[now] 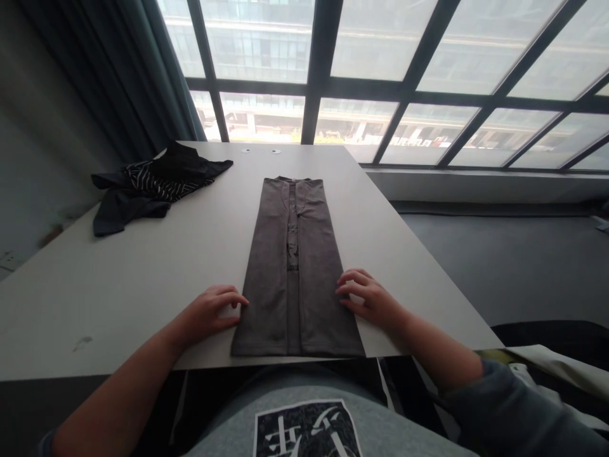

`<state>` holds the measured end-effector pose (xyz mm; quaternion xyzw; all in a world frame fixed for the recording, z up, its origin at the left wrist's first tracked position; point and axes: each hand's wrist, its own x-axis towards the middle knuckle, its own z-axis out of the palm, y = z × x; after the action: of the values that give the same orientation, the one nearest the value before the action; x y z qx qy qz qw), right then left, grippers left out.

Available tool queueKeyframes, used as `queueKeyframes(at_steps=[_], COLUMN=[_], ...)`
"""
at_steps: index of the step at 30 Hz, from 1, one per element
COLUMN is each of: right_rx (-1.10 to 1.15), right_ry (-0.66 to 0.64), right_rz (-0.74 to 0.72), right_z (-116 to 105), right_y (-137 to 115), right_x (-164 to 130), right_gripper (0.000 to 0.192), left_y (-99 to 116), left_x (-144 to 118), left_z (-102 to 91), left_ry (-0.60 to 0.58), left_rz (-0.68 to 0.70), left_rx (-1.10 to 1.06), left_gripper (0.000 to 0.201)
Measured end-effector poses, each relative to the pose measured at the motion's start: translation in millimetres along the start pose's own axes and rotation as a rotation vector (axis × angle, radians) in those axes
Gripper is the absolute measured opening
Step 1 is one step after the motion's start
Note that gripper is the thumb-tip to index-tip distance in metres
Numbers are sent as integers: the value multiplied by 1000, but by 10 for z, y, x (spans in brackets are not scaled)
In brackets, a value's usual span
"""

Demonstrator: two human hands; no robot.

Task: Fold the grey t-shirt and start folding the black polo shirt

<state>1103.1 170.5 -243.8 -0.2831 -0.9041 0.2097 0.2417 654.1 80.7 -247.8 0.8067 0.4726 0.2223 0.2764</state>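
Both hands ungripped, left hand [212, 312] and right hand [368, 298] palm-down, fingertips at folded grey garment's [297, 266] edges.

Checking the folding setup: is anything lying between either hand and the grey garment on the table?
Nothing visible. The left hand and right hand rest at the long edges of the folded grey garment, fingertips touching it. The dark clothes pile lies apart, at the table's far left.

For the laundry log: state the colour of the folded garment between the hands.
Dark grey-brown garment, with a printed strip down its middle; head view.
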Motion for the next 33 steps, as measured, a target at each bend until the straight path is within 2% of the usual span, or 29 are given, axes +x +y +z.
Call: queueKeyframes(at_steps=[4,7,12,15,18,21,25,27,33], right_rx=[19,10,-48,-63,-80,-124,-146,-136,45], right_ry=[-74,-129,-164,-160,-127,-73,9,35,62], right_rz=[21,60,68,49,32,15,49,60,12], right_z=[-65,-73,-30,8,76,182,311,341,282], right_y=[-333,-490,-533,-494,-465,-471,-529,-568,-624], right_x=[-372,-552,-671,-690,-699,-690,-643,-607,-502], right_gripper=[25,39,49,46,39,40,55,59,28], left_y=[189,233,244,308,387,429,416,393,368], left_x=[-151,-263,-301,-254,-198,-147,-99,-96,-157], left_z=[98,176,311,321,288,260,261,274,313], left_ry=[10,51,175,120,78,113,139,145,278], left_rz=[43,61,45,68,74,50,-47,-66,34], left_rx=[-25,11,135,132,67,-19,-125,-156,-146], left_gripper=[40,50,45,47,43,33,9,9,12])
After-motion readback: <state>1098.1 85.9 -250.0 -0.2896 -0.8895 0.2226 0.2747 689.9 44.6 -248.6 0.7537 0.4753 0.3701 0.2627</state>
